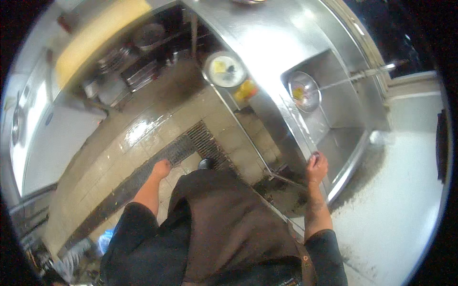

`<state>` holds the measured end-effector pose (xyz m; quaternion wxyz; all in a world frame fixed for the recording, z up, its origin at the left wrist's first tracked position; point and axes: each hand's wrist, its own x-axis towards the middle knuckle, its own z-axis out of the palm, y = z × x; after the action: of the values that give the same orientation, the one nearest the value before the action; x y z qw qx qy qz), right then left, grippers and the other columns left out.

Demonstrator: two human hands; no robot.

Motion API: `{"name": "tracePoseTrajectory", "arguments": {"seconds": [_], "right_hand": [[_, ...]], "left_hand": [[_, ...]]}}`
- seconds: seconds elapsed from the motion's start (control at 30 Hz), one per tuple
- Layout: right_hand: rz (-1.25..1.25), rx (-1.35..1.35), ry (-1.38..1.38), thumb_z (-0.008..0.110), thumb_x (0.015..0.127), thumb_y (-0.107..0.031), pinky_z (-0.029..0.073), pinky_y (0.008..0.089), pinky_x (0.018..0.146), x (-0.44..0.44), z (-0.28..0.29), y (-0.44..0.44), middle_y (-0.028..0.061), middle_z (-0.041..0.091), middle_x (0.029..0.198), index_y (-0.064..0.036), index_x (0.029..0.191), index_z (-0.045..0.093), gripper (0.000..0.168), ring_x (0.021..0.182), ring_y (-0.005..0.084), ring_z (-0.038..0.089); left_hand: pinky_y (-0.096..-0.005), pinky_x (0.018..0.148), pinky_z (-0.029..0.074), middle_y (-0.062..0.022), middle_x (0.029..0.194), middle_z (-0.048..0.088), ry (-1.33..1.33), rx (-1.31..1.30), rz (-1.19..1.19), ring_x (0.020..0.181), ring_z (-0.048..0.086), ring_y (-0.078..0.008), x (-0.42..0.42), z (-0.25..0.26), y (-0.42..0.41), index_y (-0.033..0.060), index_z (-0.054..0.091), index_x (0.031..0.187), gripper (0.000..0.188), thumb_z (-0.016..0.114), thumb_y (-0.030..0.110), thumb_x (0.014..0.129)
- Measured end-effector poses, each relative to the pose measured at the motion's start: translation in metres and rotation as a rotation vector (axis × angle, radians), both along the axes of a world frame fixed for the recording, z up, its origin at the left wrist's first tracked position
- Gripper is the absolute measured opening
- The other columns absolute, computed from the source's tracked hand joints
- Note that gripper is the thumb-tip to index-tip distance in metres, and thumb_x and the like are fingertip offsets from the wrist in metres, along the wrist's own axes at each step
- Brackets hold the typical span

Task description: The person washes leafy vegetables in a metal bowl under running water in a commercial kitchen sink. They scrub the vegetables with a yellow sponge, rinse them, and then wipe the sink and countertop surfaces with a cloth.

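Observation:
My left hand (162, 168) hangs over the floor to my left, its fingers curled in, with nothing seen in them. At the front rim of a stainless steel sink (343, 146) is my right hand (318, 168), fingers bent. A small dark spot shows between those fingers; whether it is a held thing or shadow, I cannot tell. Inside the sink stands a round metal bowl (314, 94) with yellow and reddish bits in it. A stream of water (334, 85) seems to run from the faucet (375, 71) towards the bowl.
A white round bucket (229, 80) holding a yellow item stands below the steel counter (264, 43), beside a yellow-and-red object (245, 90). Drain grating (205, 137) crosses the wet tiled floor (150, 130). Shelves with metal pans (148, 35) are at the upper left.

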<state>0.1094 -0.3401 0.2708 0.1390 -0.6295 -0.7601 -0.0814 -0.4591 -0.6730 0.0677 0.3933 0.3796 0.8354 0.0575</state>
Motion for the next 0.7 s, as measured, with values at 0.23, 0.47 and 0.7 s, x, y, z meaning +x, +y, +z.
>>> {"name": "tracePoseTrajectory", "arguments": {"seconds": [0.23, 0.47, 0.7], "right_hand": [[-0.066, -0.015, -0.006, 0.057, 0.090, -0.032, 0.044, 0.0472, 0.086, -0.013, 0.008, -0.010, 0.0143, 0.061, 0.105, -0.010, 0.118, 0.061, 0.035, 0.102, 0.0341, 0.058], [-0.085, 0.019, 0.004, 0.057, 0.091, -0.034, 0.044, 0.0464, 0.086, -0.022, 0.009, -0.010, 0.0135, 0.060, 0.106, -0.011, 0.119, 0.060, 0.036, 0.102, 0.0331, 0.057], [-0.104, -0.063, 0.068, 0.058, 0.091, -0.039, 0.043, 0.0486, 0.092, -0.019, 0.011, -0.009, 0.0163, 0.060, 0.114, -0.009, 0.123, 0.059, 0.043, 0.109, 0.0354, 0.056]], "left_hand": [[-0.0483, 0.093, 0.048, -0.0214, 0.115, 0.066, 0.018, -0.068, -0.193, 0.110, 0.061, -0.0395, -0.010, 0.010, 0.011, 0.0056, 0.067, 0.111, 0.033, 0.052, 0.027, 0.091], [-0.0456, 0.098, 0.047, -0.0212, 0.120, 0.064, 0.028, -0.004, -0.119, 0.115, 0.060, -0.0375, -0.027, -0.027, 0.009, 0.0082, 0.063, 0.123, 0.038, 0.052, 0.027, 0.092], [-0.0460, 0.096, 0.047, -0.0214, 0.116, 0.066, -0.019, -0.058, -0.075, 0.113, 0.061, -0.0387, -0.016, -0.011, 0.019, 0.0081, 0.063, 0.119, 0.034, 0.052, 0.027, 0.093]]}}
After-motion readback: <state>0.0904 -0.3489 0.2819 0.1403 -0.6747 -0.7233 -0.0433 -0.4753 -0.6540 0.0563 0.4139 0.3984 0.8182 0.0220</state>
